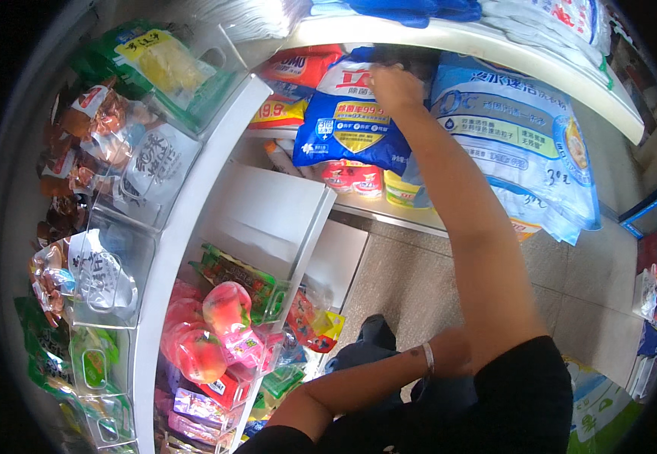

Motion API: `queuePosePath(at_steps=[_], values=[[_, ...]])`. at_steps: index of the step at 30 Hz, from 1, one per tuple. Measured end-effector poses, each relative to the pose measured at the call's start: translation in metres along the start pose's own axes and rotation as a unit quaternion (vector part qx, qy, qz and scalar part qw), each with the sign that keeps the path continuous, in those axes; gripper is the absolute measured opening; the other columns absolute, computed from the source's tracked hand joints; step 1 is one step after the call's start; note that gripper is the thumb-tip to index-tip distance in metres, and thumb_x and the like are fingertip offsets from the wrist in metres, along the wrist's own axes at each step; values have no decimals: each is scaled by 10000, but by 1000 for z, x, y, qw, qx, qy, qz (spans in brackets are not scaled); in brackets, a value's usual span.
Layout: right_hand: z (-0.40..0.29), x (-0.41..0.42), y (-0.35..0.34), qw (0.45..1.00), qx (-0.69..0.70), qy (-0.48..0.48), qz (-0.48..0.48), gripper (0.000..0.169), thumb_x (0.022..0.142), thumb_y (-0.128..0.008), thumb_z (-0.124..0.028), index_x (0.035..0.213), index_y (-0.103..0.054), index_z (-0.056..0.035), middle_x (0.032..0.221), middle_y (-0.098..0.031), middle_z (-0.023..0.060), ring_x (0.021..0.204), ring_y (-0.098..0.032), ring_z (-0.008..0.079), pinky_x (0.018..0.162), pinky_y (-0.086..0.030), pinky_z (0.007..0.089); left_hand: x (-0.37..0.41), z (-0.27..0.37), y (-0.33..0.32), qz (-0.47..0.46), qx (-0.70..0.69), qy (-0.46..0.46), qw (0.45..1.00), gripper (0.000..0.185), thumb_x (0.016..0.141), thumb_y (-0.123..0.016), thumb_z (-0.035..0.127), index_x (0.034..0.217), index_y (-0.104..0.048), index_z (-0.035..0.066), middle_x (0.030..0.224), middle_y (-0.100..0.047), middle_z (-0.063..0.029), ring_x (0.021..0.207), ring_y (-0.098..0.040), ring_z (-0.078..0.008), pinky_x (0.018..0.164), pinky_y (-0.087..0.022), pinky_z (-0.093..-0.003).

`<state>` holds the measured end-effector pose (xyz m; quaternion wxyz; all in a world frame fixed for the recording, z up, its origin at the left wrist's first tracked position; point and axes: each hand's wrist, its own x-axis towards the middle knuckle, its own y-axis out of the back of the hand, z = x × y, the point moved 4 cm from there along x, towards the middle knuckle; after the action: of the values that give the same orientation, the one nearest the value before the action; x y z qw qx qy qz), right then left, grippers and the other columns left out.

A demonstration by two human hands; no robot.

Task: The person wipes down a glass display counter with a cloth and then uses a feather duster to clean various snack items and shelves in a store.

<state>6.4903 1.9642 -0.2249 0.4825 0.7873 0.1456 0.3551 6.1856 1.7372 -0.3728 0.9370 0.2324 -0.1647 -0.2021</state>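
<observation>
A blue-and-white plastic bag of laundry powder (334, 133) leans on a low shelf, its front printed with writing. My right hand (399, 88) reaches across to its upper right part, with fingers curled against the bag; they are slightly blurred. Beside that hand, on the right, stands a large light-blue bag of laundry powder (498, 119) with handwritten marks. Low in the view, my left hand (452, 349) is partly hidden behind my right upper arm, and its fingers cannot be seen. A pale bracelet (429, 358) circles the left wrist.
Red detergent bags (300, 68) sit left of the blue one. Red-wrapped packs (354, 177) and a yellow-green pack (401, 190) lie beneath it. A white shelf edge (476, 34) overhangs my right hand. Clear bins (115, 272) and peach-shaped packages (227, 309) line the left.
</observation>
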Motion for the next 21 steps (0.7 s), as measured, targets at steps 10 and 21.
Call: queuePosePath(at_steps=[10, 21], values=[[-92, -101, 75, 891, 293, 336, -89, 223, 819, -589, -324, 776, -545, -110, 672, -568, 115, 671, -580, 332, 561, -432, 439, -6, 3, 45, -64, -16, 116, 991, 286, 769, -598, 144, 1031, -577, 32, 1067, -566, -171, 965, -536, -353, 816, -451, -424], [-72, 87, -111, 980, 198, -37, -6, 330, 854, -501, -177, 1175, -554, -119, 1000, -622, 190, 927, -596, 348, 798, -478, 437, -11, -7, 35, 175, -99, 38, 979, 323, 799, -607, 252, 1038, -580, 36, 1049, -581, -194, 974, -553, -338, 853, -439, -420]])
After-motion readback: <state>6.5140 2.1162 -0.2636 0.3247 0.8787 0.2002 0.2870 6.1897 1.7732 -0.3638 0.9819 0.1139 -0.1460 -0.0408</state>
